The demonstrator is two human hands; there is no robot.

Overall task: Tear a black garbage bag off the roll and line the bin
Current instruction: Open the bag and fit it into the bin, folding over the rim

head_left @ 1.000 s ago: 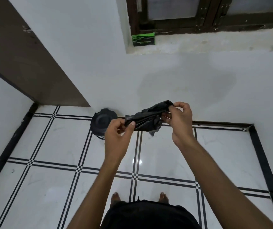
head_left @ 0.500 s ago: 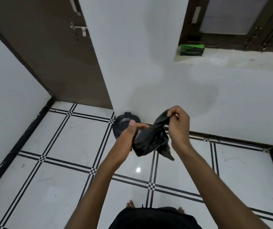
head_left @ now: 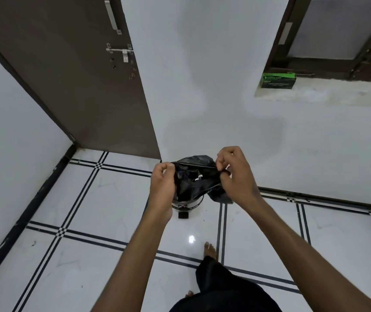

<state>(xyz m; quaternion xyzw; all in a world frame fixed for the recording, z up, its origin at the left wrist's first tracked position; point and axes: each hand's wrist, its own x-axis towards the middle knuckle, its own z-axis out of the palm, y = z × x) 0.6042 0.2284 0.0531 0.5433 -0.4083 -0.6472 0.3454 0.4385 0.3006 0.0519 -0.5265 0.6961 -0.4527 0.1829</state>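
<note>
I am pinching the torn-off black garbage bag (head_left: 193, 176) with my left hand (head_left: 163, 183) and right hand (head_left: 236, 176), opening it; the pedal bin (head_left: 186, 204) is not lined yet.

Tiled floor (head_left: 103, 208) under steel bin (head_left: 188, 202)

Both hands hold a black garbage bag (head_left: 193, 179) stretched between them: the left hand (head_left: 163, 185) pinches one edge, the right hand (head_left: 234, 176) pinches the other with curled fingers (head_left: 224, 164). Just below the fingers, partly hidden by the bag, stands a small metal bin (head_left: 186, 202) on the white tiled floor (head_left: 112, 210).
</note>
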